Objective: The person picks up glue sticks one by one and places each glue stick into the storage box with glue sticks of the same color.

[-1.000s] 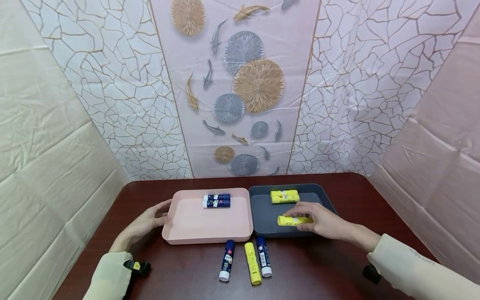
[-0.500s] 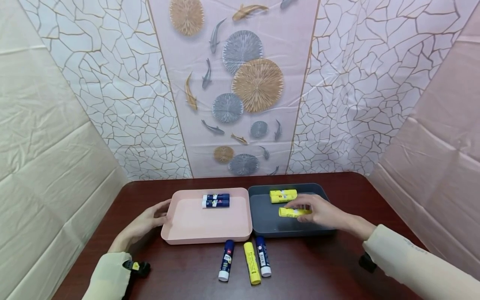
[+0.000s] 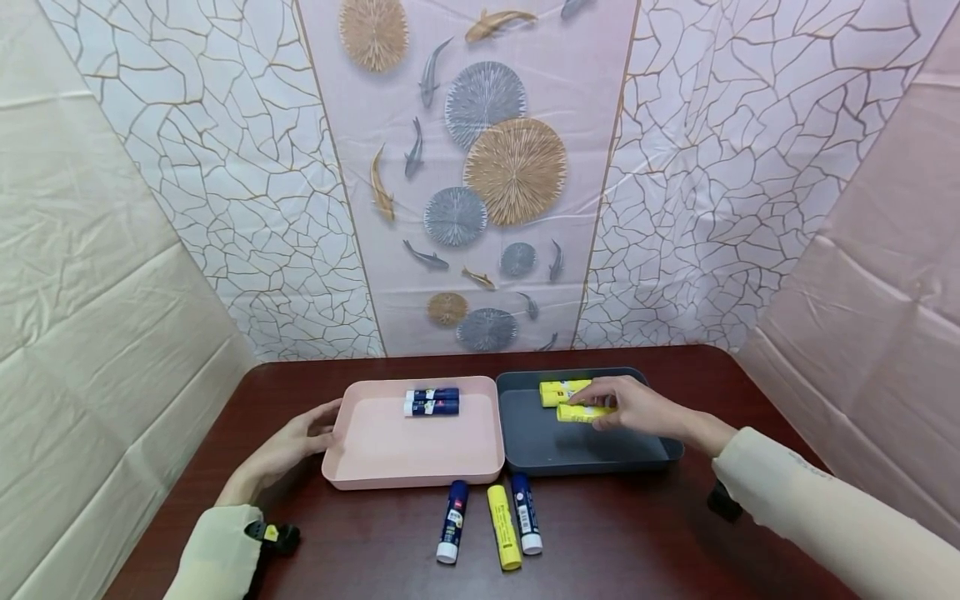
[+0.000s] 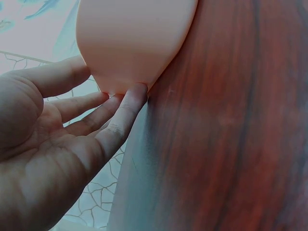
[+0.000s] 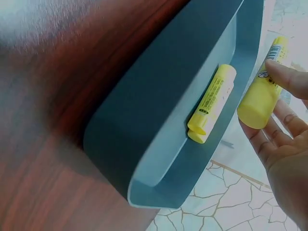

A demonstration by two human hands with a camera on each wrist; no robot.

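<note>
My right hand [image 3: 633, 406] pinches a yellow glue stick [image 3: 581, 413] between thumb and fingers, above the dark grey tray [image 3: 525, 454]. Just beyond it in that tray lie two yellow glue sticks [image 3: 557, 393] side by side; the right wrist view shows this pair [image 5: 211, 103] below the held stick [image 5: 262, 98]. At the left end of the pink tray [image 3: 412, 475], my left hand [image 3: 296, 440] holds the edge, its thumb at the rim and its fingertips against the end wall [image 4: 130, 53]. Two navy glue sticks [image 3: 432, 407] with white caps lie inside the pink tray.
On the dark red table [image 3: 360, 550] before the trays lie a navy glue stick [image 3: 453, 521], a yellow one [image 3: 503, 527] and another navy one [image 3: 527, 512]. The trays stand side by side, with a patterned cloth backdrop [image 3: 487, 208] behind.
My right hand has carried the yellow glue stick away from the near side of the grey tray, toward the pair at its back. My left hand has stayed on the pink tray.
</note>
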